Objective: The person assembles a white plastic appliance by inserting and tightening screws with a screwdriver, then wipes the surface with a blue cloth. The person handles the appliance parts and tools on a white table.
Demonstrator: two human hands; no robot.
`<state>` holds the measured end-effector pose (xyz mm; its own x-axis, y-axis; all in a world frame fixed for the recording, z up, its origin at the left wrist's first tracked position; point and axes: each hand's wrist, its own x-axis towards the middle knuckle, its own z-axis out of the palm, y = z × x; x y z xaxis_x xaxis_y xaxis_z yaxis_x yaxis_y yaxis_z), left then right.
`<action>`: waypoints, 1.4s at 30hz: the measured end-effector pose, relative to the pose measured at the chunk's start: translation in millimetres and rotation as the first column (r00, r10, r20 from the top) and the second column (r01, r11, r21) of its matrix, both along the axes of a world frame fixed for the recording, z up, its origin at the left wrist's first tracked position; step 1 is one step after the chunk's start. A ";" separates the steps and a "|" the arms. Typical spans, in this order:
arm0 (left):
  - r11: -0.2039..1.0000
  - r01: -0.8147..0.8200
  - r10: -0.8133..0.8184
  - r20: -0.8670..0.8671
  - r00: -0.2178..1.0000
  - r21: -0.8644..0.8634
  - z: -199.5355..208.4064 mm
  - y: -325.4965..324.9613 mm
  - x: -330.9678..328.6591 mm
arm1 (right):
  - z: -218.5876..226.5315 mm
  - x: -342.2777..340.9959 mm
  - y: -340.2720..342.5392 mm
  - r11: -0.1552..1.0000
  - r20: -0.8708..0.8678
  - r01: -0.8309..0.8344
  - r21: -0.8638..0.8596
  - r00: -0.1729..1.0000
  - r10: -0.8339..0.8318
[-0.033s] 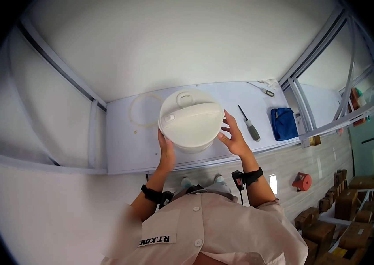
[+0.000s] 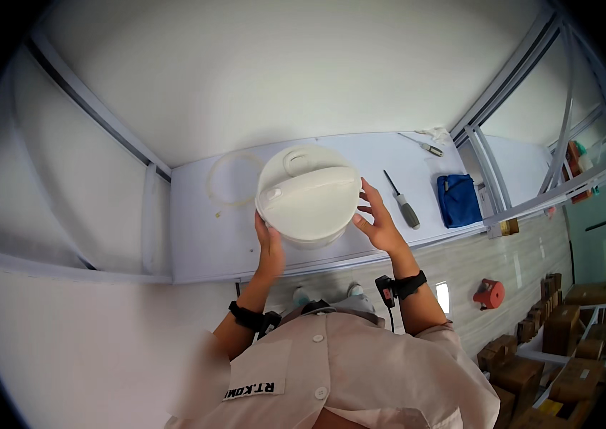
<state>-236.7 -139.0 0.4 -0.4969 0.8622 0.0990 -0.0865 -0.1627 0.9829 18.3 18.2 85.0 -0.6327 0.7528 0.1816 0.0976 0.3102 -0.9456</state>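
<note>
A white, round, lidded appliance (image 2: 314, 204) stands on the white table (image 2: 206, 247); its lid has a raised, curved front part and a ring-shaped recess at the back. My left hand (image 2: 269, 250) lies along its left side, with the fingers partly hidden by the body. On the opposite side my right hand (image 2: 380, 220) has its fingers curved and spaced, thumb and fingertips at the appliance's edge. Between them, the two hands clasp it. Left of the appliance lies a thin, pale ring (image 2: 210, 187), partly behind it.
Right of the appliance lie a grey-handled screwdriver (image 2: 407, 211), a blue cloth pouch (image 2: 460, 201) and, farther back, a second screwdriver (image 2: 430, 149). White frame posts (image 2: 95, 107) flank the table. A red stool (image 2: 489, 294) and brown cartons (image 2: 517, 379) stand on the floor at right.
</note>
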 end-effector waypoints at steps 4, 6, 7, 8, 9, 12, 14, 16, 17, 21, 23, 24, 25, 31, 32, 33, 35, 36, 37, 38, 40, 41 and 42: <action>1.000 -0.022 0.024 -0.133 0.991 0.017 10.3 0.1 27.1 | -2.0 8.9 9.6 0.999 -0.012 0.033 -0.024 0.999 -0.034; 0.997 -0.077 0.079 -0.126 0.989 0.022 8.8 0.2 34.9 | -2.3 15.9 16.5 0.998 -0.009 0.053 0.025 0.999 -0.053; 0.993 -0.115 0.117 -0.105 0.988 0.023 8.1 0.6 40.0 | -2.1 22.4 19.4 0.995 0.002 0.060 0.081 0.998 -0.060; 0.988 -0.155 0.156 -0.085 0.984 0.024 10.3 1.1 45.0 | 0.2 28.8 22.8 0.988 0.012 0.065 0.138 0.998 -0.067; 0.962 -0.270 0.274 -0.129 0.953 0.048 12.9 -1.5 49.9 | 2.7 37.1 25.4 0.985 0.029 0.061 0.162 0.997 -0.066; 0.832 -0.523 0.555 -0.329 0.764 0.187 36.3 -6.5 72.2 | 7.6 72.9 33.7 0.975 0.068 0.043 0.219 0.996 -0.059; 0.763 -0.549 0.635 -0.552 0.540 0.341 62.4 -8.1 95.3 | 9.3 102.7 44.5 0.984 0.102 0.003 0.179 0.995 -0.021; 0.773 -0.470 0.621 -0.658 0.425 0.426 78.0 1.9 125.7 | 7.3 128.1 58.6 0.991 0.122 -0.044 0.123 0.992 0.029; 0.782 -0.419 0.609 -0.707 0.360 0.461 84.8 7.8 138.9 | 3.8 139.7 66.7 0.994 0.123 -0.065 0.086 0.991 0.054; 0.864 -0.244 0.502 -0.708 0.496 0.441 98.4 52.5 210.2 | -1.2 183.4 89.8 0.988 0.162 -0.097 0.119 0.984 0.077; 0.885 -0.185 0.456 -0.712 0.534 0.428 99.1 76.6 240.9 | -1.4 203.8 98.5 0.961 0.206 -0.033 0.276 0.978 -0.025; 0.901 -0.142 0.414 -0.710 0.570 0.411 99.2 88.2 252.6 | -4.9 214.8 102.7 0.916 0.202 0.017 0.401 0.974 -0.106; 0.914 -0.097 0.370 -0.707 0.602 0.395 98.8 99.2 262.8 | -8.8 225.9 106.6 0.852 0.188 0.062 0.520 0.964 -0.185; 0.905 0.068 0.249 -0.653 0.715 0.420 90.5 151.8 314.1 | -38.1 283.3 122.7 0.819 0.422 0.169 0.548 0.790 -0.445; 0.904 0.053 0.247 -0.621 0.744 0.424 90.3 156.4 321.6 | -40.7 287.9 120.4 0.801 0.455 0.172 0.573 0.746 -0.486; 0.912 0.048 0.229 -0.604 0.764 0.408 89.5 160.7 326.2 | -43.3 291.7 119.7 0.812 0.499 0.156 0.563 0.719 -0.484; 0.927 0.037 0.195 -0.565 0.802 0.373 85.2 167.3 333.1 | -51.4 299.9 120.0 0.834 0.584 0.122 0.538 0.660 -0.473; 0.933 0.044 0.179 -0.565 0.805 0.358 82.0 170.6 335.4 | -60.8 304.4 122.8 0.837 0.609 0.126 0.533 0.630 -0.482; 0.938 0.049 0.163 -0.565 0.809 0.342 78.6 174.1 336.8 | -67.1 311.2 125.1 0.832 0.601 0.118 0.542 0.638 -0.482; 0.944 0.049 0.153 -0.565 0.811 0.326 78.0 175.6 338.6 | -69.8 315.4 127.7 0.828 0.592 0.105 0.551 0.650 -0.477; 0.954 0.061 0.120 -0.557 0.822 0.295 76.3 175.9 344.6 | -76.1 322.0 133.3 0.798 0.560 0.095 0.596 0.663 -0.497; 0.957 0.072 0.101 -0.555 0.825 0.281 77.4 176.1 345.5 | -80.5 323.4 136.7 0.768 0.530 0.106 0.631 0.665 -0.527; 0.960 0.081 0.089 -0.566 0.820 0.269 77.5 175.8 346.0 | -84.6 324.9 140.3 0.737 0.499 0.116 0.665 0.666 -0.555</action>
<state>109.3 36.8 78.0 -0.2810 0.7568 0.5902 0.4733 -0.4257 0.7712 343.2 158.5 0.4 -0.4677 0.8363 0.2861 0.7982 0.5386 -0.2698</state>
